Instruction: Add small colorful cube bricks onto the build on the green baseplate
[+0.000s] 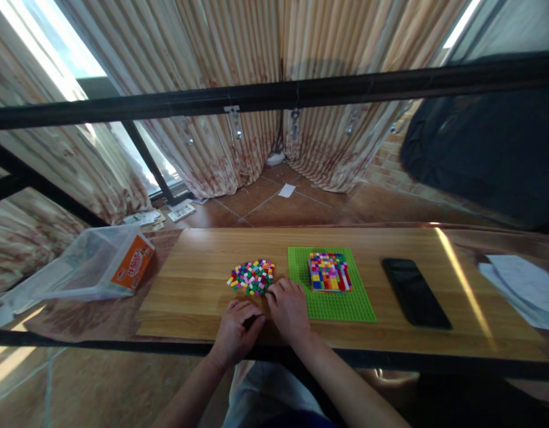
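A loose pile of small multicoloured toy bricks (251, 277) lies on the wooden tabletop. My right hand (291, 306) is at the pile's right edge, its fingers bent and closed together and the tips touching the nearest bricks. Whatever sits under those fingertips is too small to make out. My left hand (238, 330) rests near the table's front edge, just below the pile. Its fingers curl loosely with the thumb apart, and no object shows in it. Right of my right hand is a green baseplate (341, 309) bearing a block of tightly set coloured bricks (330, 272).
A black phone (416, 292) lies right of the baseplate on the wooden board (189, 297). White papers (526, 288) are at the far right. A clear plastic box (96, 255) with an orange label stands at the left. A dark rail (265, 101) crosses beyond the table before curtains.
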Motion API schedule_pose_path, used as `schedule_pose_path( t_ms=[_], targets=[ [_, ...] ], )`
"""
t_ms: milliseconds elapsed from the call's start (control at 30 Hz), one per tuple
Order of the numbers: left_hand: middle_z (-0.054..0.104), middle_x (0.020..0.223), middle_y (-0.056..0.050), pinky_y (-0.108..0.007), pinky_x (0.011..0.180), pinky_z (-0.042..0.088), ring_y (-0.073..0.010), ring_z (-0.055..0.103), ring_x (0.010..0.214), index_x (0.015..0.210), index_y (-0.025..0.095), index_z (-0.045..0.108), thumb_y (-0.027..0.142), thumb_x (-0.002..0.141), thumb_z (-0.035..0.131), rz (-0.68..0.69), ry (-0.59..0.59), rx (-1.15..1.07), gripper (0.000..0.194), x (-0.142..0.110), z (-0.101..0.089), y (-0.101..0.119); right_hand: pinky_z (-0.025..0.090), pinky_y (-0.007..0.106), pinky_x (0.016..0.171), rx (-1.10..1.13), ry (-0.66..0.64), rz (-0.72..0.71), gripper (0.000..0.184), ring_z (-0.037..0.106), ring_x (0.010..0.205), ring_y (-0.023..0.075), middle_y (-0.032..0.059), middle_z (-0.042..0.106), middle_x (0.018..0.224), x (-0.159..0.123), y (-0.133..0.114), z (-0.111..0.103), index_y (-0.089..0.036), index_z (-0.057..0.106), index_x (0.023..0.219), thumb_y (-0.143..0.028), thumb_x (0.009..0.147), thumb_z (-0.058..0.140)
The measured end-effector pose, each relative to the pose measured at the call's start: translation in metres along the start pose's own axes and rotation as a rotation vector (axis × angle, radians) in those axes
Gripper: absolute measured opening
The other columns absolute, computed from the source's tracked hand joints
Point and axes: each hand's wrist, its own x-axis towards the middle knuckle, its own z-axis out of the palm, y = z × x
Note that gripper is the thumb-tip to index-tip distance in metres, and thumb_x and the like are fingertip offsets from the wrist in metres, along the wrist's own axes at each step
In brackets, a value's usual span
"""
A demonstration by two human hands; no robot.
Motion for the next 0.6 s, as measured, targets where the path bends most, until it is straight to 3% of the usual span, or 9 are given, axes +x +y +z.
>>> schedule_pose_path(
  t_ms=[133,267,400,600],
  targets=[
    [0.066,0.075,-0.002,-0.033,0.077,0.039,-0.016,0.059,0.075,0.076,0.02,0.06,0.027,0.089,0.052,0.004,-0.004,-0.003,0.017,0.001,-0.001,0.001,0.038,0.031,0.079,0.128,0.029,-0.022,0.014,0.055,0.086,0.0184,0.0033,0.063,0.083,-0.008,0.007,-0.006,-0.021,0.063,0.081,-0.02,0.089,0.052],
    [0.066,0.075,-0.002,-0.033,0.078,0.039,-0.016,0.059,0.075,0.077,0.021,0.061,0.028,0.09,0.052,0.006,-0.004,0.003,0.017,0.0,0.0,-0.001,0.043,0.029,0.075,0.342,0.138,-0.009,0.015,0.058,0.08,0.0169,0.0033,0.065,0.08,-0.015,0.016,-0.021,-0.02,0.064,0.084,-0.019,0.088,0.05],
    [0.065,0.075,-0.001,-0.033,0.077,0.04,-0.0157,0.059,0.075,0.077,0.021,0.061,0.027,0.09,0.052,0.003,-0.001,0.004,0.017,0.0,0.0,-0.002,0.048,0.029,0.074,0.477,0.261,0.079,0.017,0.062,0.078,0.0165,0.0046,0.069,0.084,-0.021,0.033,-0.044,-0.02,0.067,0.091,-0.025,0.087,0.05],
    [0.066,0.074,-0.001,-0.033,0.077,0.041,-0.0156,0.06,0.074,0.075,0.021,0.061,0.026,0.089,0.052,0.006,0.004,0.01,0.017,0.001,-0.001,-0.001,0.051,0.031,0.074,0.45,0.374,0.249,0.025,0.066,0.079,0.0185,0.0064,0.072,0.091,-0.024,0.078,-0.076,-0.02,0.069,0.094,-0.038,0.086,0.052]
  ],
)
